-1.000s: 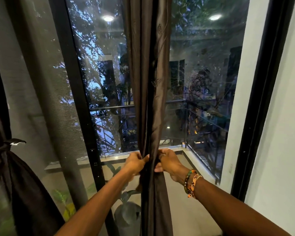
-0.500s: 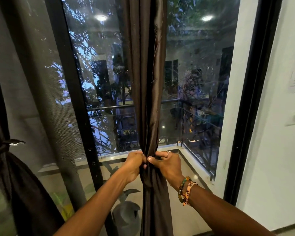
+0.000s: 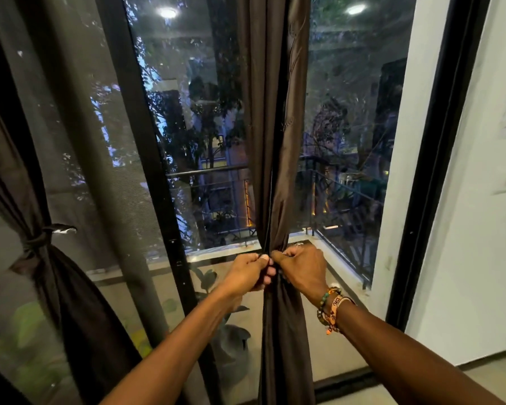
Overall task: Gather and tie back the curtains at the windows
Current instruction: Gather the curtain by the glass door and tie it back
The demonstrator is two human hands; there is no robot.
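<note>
A dark brown curtain [image 3: 275, 112] hangs gathered into a narrow bundle in front of the window glass. My left hand [image 3: 247, 274] grips it from the left at waist height, fingers curled into the fabric. My right hand [image 3: 303, 268], with bead bracelets at the wrist, grips the same spot from the right, so the two hands meet at the pinched part. Whether a tie band runs between the fingers I cannot tell. At the far left a second brown curtain [image 3: 59, 287] hangs tied with a knotted band [image 3: 41, 238].
A black window frame post [image 3: 146, 171] stands left of the gathered curtain, with a sheer grey curtain [image 3: 56, 127] beside it. A white wall [image 3: 479, 229] and black frame edge [image 3: 430, 171] close the right side. Outside are a balcony railing and a potted plant [image 3: 231, 340].
My hands have drawn closer together on the curtain, squeezing the bundle tighter. The view has shifted slightly left and nearer.
</note>
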